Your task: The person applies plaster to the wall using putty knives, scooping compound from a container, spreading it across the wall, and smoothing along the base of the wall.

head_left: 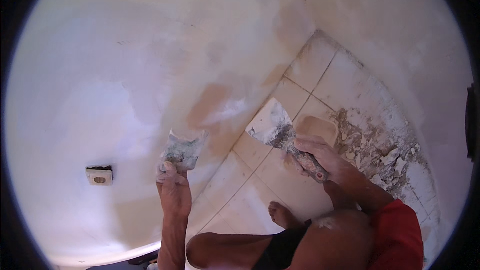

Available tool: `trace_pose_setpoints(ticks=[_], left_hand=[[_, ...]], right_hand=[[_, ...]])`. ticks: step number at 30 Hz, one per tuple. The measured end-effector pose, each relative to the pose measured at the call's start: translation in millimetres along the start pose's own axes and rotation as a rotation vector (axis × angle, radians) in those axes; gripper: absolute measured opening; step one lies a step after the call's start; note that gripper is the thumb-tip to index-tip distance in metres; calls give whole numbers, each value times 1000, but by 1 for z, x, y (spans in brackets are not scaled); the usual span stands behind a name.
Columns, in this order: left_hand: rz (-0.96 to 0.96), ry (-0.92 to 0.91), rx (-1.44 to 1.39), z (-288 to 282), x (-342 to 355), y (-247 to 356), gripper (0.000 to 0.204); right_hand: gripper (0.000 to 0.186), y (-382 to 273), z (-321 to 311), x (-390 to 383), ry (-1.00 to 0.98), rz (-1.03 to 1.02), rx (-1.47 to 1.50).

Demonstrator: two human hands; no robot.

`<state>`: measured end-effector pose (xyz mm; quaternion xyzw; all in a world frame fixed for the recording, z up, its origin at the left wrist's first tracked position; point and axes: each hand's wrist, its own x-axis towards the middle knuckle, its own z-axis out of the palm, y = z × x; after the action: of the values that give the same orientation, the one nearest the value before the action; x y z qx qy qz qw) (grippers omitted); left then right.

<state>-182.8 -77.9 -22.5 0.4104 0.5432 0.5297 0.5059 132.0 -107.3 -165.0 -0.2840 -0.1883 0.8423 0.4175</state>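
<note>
My left hand (174,185), dusted white, grips a small flat scraper (185,146) whose blade is smeared with grey-white filler, held up near the plastered wall (125,95). My right hand (322,155) is wrapped round the worn handle of a wide putty knife (270,122); its blade carries white filler and points up and to the left. Behind my right hand, partly covered by it, a beige shallow container (315,127) rests on the tiled floor (305,60).
A white wall socket (100,176) sits low at the left. Broken plaster and dust (390,160) lie along the right wall's foot. My bare foot (277,212) is on the tiles and my bent legs (230,250) fill the lower middle. A dark object (470,120) shows at the right rim.
</note>
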Motion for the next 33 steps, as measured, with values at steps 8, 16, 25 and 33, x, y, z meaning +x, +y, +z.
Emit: trace_pose_setpoints(ticks=[8, 16, 25, 33], left_hand=[[-102, -155, 38, 32, 35, -47, 27], [-41, -266, 130, 62, 49, -62, 29], [26, -287, 283, 69, 56, -70, 33], [61, -302, 423, 71, 43, -79, 30]], right_hand=[[41, 1, -5, 0, 1, 71, -107], [36, -16, 8, -3, 85, 44, 21], [37, -40, 24, -4, 111, -17, -32], [38, -39, 18, -3, 105, 10, -30]])
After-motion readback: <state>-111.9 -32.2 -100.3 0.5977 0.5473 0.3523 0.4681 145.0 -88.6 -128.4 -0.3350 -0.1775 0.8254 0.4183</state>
